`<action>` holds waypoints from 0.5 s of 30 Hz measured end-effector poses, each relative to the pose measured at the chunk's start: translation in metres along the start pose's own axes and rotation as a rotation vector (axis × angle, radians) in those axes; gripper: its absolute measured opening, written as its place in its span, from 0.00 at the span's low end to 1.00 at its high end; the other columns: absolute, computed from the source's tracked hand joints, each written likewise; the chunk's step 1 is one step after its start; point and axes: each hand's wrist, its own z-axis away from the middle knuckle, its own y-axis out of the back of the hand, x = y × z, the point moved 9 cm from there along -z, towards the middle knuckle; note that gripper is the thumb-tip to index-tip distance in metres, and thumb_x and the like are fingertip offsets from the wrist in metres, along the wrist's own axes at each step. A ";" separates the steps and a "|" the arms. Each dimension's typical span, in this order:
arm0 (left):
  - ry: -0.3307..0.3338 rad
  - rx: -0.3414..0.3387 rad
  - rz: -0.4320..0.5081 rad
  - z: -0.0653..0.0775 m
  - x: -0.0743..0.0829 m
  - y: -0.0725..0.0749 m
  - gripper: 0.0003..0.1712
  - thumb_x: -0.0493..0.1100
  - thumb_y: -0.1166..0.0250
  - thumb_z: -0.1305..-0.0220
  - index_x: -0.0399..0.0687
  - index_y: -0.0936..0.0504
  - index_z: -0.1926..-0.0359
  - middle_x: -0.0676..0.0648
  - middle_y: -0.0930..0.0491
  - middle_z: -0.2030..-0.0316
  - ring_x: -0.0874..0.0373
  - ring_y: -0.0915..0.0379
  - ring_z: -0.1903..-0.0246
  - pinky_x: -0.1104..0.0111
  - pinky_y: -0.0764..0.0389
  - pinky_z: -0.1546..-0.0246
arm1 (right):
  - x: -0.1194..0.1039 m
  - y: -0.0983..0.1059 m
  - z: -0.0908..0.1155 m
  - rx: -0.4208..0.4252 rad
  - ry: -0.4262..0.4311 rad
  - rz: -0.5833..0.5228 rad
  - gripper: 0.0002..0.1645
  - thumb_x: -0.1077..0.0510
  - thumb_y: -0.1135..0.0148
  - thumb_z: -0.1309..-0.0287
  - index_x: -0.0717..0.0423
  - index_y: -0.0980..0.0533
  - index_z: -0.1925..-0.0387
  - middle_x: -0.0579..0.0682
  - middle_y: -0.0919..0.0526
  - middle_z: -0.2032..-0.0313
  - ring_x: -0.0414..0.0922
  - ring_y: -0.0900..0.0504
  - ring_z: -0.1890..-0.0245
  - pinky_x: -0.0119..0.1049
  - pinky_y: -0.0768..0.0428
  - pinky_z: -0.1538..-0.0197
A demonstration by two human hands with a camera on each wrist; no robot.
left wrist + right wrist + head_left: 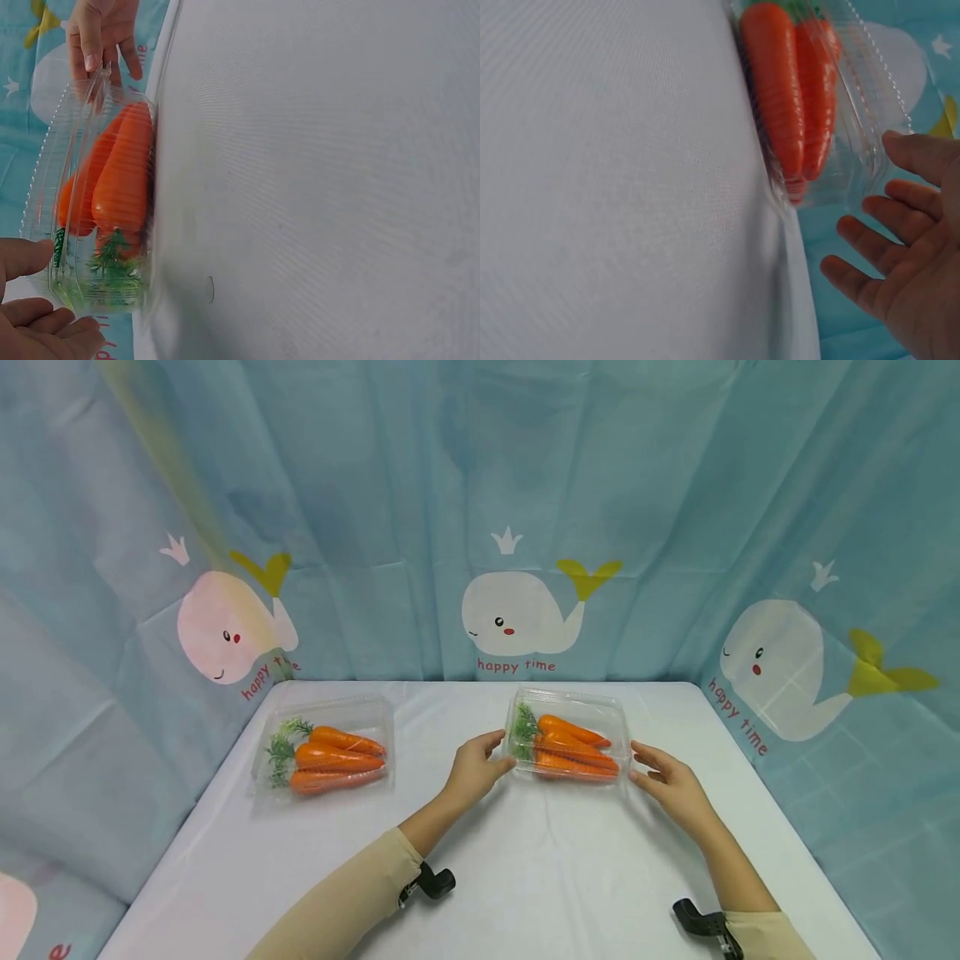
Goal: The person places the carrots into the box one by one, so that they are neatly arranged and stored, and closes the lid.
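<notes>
A clear plastic clamshell box [570, 697] with its lid down sits on the table, right of centre in the head view. Inside lie several orange carrots [573, 747] with green tops toward the left. At the box's left end is my left hand [476, 768], thumb and fingers apart around the corner; whether they touch the plastic is hard to tell. My right hand [671, 785] is at the opposite end, its fingers loosely spread in the right wrist view and the thumb close to the rim. Neither hand curls round the box.
A second clear box [378, 714] with carrots [337, 760] rests on the left of the white-covered table [517, 877]. Blue curtains [360, 468] printed with whales stand along the back and both sides. Each forearm wears a black camera mount [435, 881].
</notes>
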 end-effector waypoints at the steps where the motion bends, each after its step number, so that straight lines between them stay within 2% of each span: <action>1: 0.007 -0.002 0.010 0.000 -0.001 0.000 0.33 0.39 0.29 0.34 0.40 0.26 0.30 0.41 0.25 0.32 0.43 0.29 0.32 0.54 0.23 0.34 | 0.000 0.000 0.000 0.003 -0.003 0.000 0.36 0.52 0.35 0.30 0.58 0.33 0.26 0.62 0.29 0.29 0.63 0.29 0.31 0.62 0.28 0.32; 6: 0.063 -0.026 0.086 -0.002 -0.005 0.000 0.36 0.39 0.27 0.36 0.38 0.28 0.29 0.40 0.26 0.31 0.44 0.29 0.32 0.55 0.22 0.35 | 0.002 -0.001 -0.002 0.016 -0.006 0.015 0.36 0.54 0.34 0.31 0.59 0.32 0.27 0.63 0.27 0.31 0.63 0.26 0.33 0.58 0.23 0.35; 9: 0.122 -0.049 0.177 -0.005 -0.010 -0.001 0.38 0.37 0.26 0.38 0.36 0.29 0.29 0.39 0.25 0.32 0.44 0.28 0.33 0.56 0.21 0.36 | 0.004 -0.001 -0.003 0.010 -0.041 -0.011 0.36 0.54 0.33 0.31 0.61 0.32 0.28 0.63 0.25 0.32 0.62 0.24 0.34 0.39 0.17 0.39; 12: 0.209 -0.076 0.282 -0.008 -0.019 -0.004 0.39 0.37 0.25 0.39 0.35 0.29 0.29 0.38 0.23 0.34 0.44 0.26 0.35 0.58 0.18 0.39 | 0.007 -0.002 -0.003 -0.022 -0.093 -0.078 0.37 0.54 0.34 0.31 0.64 0.34 0.28 0.65 0.24 0.34 0.57 0.20 0.37 0.21 0.20 0.47; 13: 0.239 -0.085 0.308 -0.008 -0.022 -0.006 0.38 0.37 0.25 0.39 0.36 0.28 0.29 0.39 0.23 0.35 0.45 0.25 0.36 0.59 0.18 0.39 | 0.009 -0.002 -0.003 -0.031 -0.118 -0.098 0.37 0.53 0.34 0.31 0.64 0.34 0.28 0.65 0.23 0.35 0.52 0.19 0.39 0.18 0.22 0.49; 15: 0.280 -0.104 0.356 -0.008 -0.027 -0.008 0.36 0.37 0.27 0.38 0.34 0.28 0.30 0.37 0.22 0.36 0.45 0.23 0.38 0.59 0.17 0.40 | 0.011 -0.004 -0.003 -0.058 -0.152 -0.154 0.38 0.53 0.33 0.31 0.66 0.35 0.28 0.66 0.21 0.37 0.45 0.16 0.44 0.20 0.19 0.50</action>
